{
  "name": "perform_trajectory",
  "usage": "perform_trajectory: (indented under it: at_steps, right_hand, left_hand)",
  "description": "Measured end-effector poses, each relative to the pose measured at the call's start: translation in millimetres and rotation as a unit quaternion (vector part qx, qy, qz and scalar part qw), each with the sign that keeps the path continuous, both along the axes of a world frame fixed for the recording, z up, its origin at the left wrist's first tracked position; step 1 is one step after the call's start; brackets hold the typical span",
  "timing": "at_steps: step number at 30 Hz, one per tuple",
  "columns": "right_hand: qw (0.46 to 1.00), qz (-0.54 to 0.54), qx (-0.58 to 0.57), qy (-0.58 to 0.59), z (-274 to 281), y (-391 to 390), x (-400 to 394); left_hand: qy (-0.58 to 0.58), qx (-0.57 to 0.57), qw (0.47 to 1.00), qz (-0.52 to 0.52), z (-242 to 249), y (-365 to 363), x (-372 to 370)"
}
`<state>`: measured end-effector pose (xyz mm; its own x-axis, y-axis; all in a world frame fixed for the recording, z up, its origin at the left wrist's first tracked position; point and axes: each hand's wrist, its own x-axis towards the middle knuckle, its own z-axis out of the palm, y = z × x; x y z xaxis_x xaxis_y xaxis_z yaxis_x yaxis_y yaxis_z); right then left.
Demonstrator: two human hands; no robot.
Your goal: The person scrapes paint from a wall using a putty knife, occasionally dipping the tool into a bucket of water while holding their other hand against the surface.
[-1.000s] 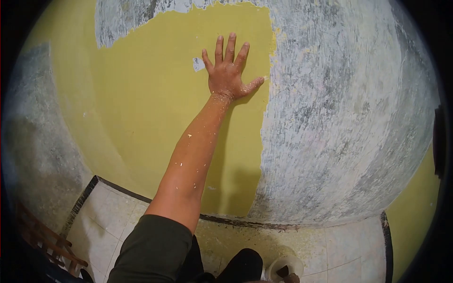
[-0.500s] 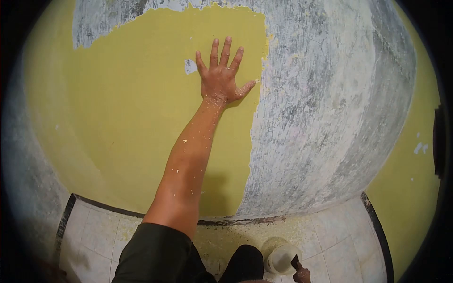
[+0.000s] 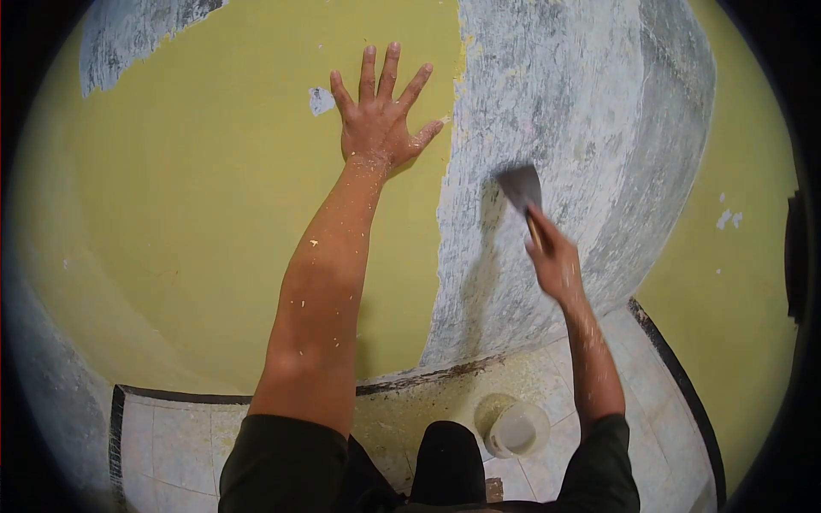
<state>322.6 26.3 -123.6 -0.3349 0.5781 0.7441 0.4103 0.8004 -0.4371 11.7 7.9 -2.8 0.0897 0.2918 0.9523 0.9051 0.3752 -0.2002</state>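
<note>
My left hand lies flat on the yellow painted wall, fingers spread, its thumb close to the ragged edge of the paint. Paint flakes dot that hand and forearm. In my right hand is a putty knife, gripped by its handle with the wide blade pointing up and left. The blade is in front of the scraped grey-white wall patch, right of the paint edge, and casts a shadow on it. My right hand is slightly blurred.
A white bucket with pale contents stands on the tiled floor below. Yellow flakes litter the floor by the wall's foot, along a dark baseboard strip. Another scraped patch shows at upper left.
My right hand has risen from beside the bucket with the putty knife, up to the scraped wall. The left hand keeps its place on the wall; the view has shifted slightly.
</note>
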Motion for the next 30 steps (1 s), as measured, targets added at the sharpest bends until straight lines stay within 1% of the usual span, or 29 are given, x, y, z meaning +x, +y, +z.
perform_trajectory:
  at_steps: [2, 3, 5, 6, 7, 10, 12, 16, 17, 20, 22, 24, 25, 26, 28, 30]
  right_hand:
    - [0.998, -0.035, 0.053, 0.016, 50.3, 2.8, -35.8]
    - [0.997, -0.055, 0.048, 0.023, 73.5, -5.3, -50.6]
    - [0.996, -0.080, 0.040, 0.029, 102.6, -10.7, -70.0]
    - [0.993, -0.097, 0.066, 0.023, 110.5, -8.5, -76.2]
    - [0.989, -0.114, 0.092, 0.017, 115.5, -9.0, -81.0]
    - [0.985, -0.155, 0.073, -0.002, 123.0, -19.5, -87.5]
    - [0.986, -0.153, 0.064, 0.009, 117.5, -22.0, -91.7]
    - [0.986, -0.153, 0.053, 0.030, 102.4, -16.2, -94.7]
    - [0.987, -0.160, 0.023, 0.025, 117.7, -22.4, -98.7]
    - [0.986, -0.159, 0.032, 0.034, 144.4, -27.5, -107.7]
    - [0.986, -0.165, 0.002, 0.013, 135.7, -28.4, -98.8]
    - [0.985, -0.163, 0.049, 0.010, 118.1, -26.4, -92.8]
    - [0.984, -0.173, 0.042, 0.012, 118.5, -21.7, -95.0]
    - [0.984, -0.173, 0.044, 0.014, 128.0, -22.5, -99.5]
    - [0.983, -0.180, 0.012, 0.021, 152.8, -23.5, -107.8]
    - [0.986, -0.162, 0.021, 0.033, 152.5, -17.3, -109.9]
  left_hand:
    - [0.000, -0.005, 1.000, -0.003, -0.9, 0.5, -0.8]
    - [-0.001, -0.008, 1.000, -0.003, -0.3, 1.1, -0.9]
    - [0.001, -0.008, 1.000, -0.010, 0.1, 0.0, -1.5]
    - [0.000, -0.006, 1.000, -0.015, -0.7, 0.2, -1.8]
    - [-0.001, -0.009, 1.000, -0.018, -0.8, 0.2, -2.0]
    - [-0.007, -0.009, 1.000, -0.006, -0.5, 0.4, -1.3]
    - [-0.004, -0.015, 1.000, 0.027, -0.3, -1.0, 0.7]
    - [-0.006, -0.012, 1.000, 0.004, 0.8, 0.2, -2.6]
    - [-0.010, -0.012, 1.000, 0.002, 0.2, 0.1, -2.5]
    - [-0.011, -0.015, 1.000, -0.005, -1.1, 3.6, -3.3]
    - [-0.009, -0.016, 1.000, -0.012, -3.5, 2.6, -4.0]
    - [-0.007, -0.019, 1.000, 0.002, -1.6, 1.9, -4.0]
    - [-0.008, -0.016, 1.000, 0.001, -1.8, 1.0, -4.2]
    - [-0.010, -0.013, 1.000, -0.010, -1.9, 1.2, -4.3]
    - [-0.012, -0.012, 1.000, -0.021, -2.0, 4.3, -3.9]
    - [-0.010, -0.001, 1.000, -0.029, -1.8, 4.8, -6.2]
